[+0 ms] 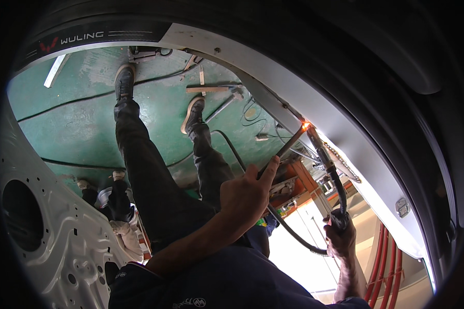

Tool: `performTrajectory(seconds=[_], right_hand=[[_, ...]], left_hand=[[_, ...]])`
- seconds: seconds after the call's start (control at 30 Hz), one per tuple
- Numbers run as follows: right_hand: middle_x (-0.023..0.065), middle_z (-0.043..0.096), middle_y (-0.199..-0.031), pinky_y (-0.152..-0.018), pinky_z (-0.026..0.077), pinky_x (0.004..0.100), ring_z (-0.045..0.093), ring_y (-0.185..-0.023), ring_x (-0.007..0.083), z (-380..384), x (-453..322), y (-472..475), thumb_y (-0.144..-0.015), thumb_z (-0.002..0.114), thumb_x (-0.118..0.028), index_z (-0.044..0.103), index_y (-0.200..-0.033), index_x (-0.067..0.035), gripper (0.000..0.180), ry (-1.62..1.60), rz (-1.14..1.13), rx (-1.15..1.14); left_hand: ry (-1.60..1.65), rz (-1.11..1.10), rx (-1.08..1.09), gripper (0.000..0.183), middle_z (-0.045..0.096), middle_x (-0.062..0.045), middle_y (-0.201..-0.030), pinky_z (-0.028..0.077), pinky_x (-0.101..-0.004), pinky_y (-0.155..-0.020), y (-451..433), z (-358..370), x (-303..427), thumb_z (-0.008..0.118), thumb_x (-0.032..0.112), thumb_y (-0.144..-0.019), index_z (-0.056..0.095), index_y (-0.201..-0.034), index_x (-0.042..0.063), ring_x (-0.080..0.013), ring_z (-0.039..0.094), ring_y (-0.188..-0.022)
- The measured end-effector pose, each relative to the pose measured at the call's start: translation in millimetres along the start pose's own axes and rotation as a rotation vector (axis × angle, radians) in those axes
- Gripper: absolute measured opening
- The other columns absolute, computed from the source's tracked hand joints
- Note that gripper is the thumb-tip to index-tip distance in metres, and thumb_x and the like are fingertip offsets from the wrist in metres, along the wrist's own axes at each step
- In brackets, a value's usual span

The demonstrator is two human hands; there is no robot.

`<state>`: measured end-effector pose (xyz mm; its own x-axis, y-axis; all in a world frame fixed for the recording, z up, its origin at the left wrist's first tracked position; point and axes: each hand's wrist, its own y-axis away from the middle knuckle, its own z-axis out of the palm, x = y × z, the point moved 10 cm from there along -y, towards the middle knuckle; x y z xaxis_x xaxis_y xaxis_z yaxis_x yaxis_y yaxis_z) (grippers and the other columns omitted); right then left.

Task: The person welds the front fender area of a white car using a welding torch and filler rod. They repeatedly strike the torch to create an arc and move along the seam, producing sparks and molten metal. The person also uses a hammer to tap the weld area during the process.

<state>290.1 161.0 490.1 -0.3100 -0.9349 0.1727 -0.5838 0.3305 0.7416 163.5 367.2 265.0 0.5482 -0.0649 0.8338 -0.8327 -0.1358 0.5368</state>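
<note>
My left hand [244,195] is closed around a dark metal bar [292,142], which slants up to a glowing orange spot [305,125] at the lower edge of a white car-body sill [355,150]. My right hand [341,235] grips the handle of a welding torch [323,152]. The torch's nozzle end is at the same glowing spot, just right of the bar's tip. From the handle a ribbed cable [294,233] loops down and to the left. A perforated, jagged edge [342,162] shows on the sill beside the torch.
A bare metal door panel [58,216] stands at left. Cables [77,99] cross the green floor near my feet. A hammer [226,104], wood strips [207,89] and thin wires [255,116] lie there too. Another person [120,208] is at lower left. Red pipes [386,266] run at lower right.
</note>
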Motion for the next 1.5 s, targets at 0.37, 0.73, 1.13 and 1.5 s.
performTrajectory(seconds=[0.37,0.73,1.13,1.5], right_hand=[[0.0120,0.073,-0.094,-0.078,0.057,0.0354,0.071,-0.085,0.0207,-7.0,-3.5,2.9,-0.085,0.072,-0.008,0.064,-0.115,-0.001,0.032,0.190,-0.033,0.065],[0.0046,0.065,-0.089,-0.070,0.053,0.0314,0.061,-0.075,0.0125,-11.4,8.8,0.0,-0.089,0.074,-0.008,0.064,-0.119,-0.001,0.033,0.165,-0.015,0.081],[0.0073,0.072,-0.100,-0.082,0.055,0.0297,0.068,-0.093,0.0116,-3.6,19.3,4.2,-0.081,0.075,0.003,0.063,-0.105,-0.001,0.028,-0.041,-0.148,-0.083],[0.0062,0.065,-0.097,-0.080,0.056,0.0328,0.067,-0.090,0.0166,23.8,99.7,0.7,-0.080,0.074,0.004,0.063,-0.107,0.000,0.030,-0.159,-0.129,-0.030]], left_hand=[[0.012,0.003,0.000,0.057,0.057,-0.005,-0.082,0.045,-0.0361,-0.043,-1.3,-1.6,2.2,0.075,0.016,-0.093,0.062,-0.149,0.019,-0.0181,0.061,-0.051],[-0.012,0.010,0.040,0.057,0.062,-0.009,-0.085,0.051,-0.0369,-0.045,-0.7,-0.7,2.1,0.066,0.007,-0.089,0.066,-0.144,0.017,-0.0228,0.066,-0.056],[-0.015,0.030,0.076,0.056,0.054,-0.002,-0.075,0.043,-0.0347,-0.042,2.9,2.8,1.5,0.075,0.012,-0.092,0.064,-0.146,0.018,-0.0157,0.057,-0.051],[-0.051,0.014,0.085,0.048,0.059,-0.008,-0.074,0.049,-0.0417,-0.047,3.3,5.7,-3.4,0.072,0.014,-0.096,0.066,-0.144,0.020,-0.0247,0.063,-0.056]])
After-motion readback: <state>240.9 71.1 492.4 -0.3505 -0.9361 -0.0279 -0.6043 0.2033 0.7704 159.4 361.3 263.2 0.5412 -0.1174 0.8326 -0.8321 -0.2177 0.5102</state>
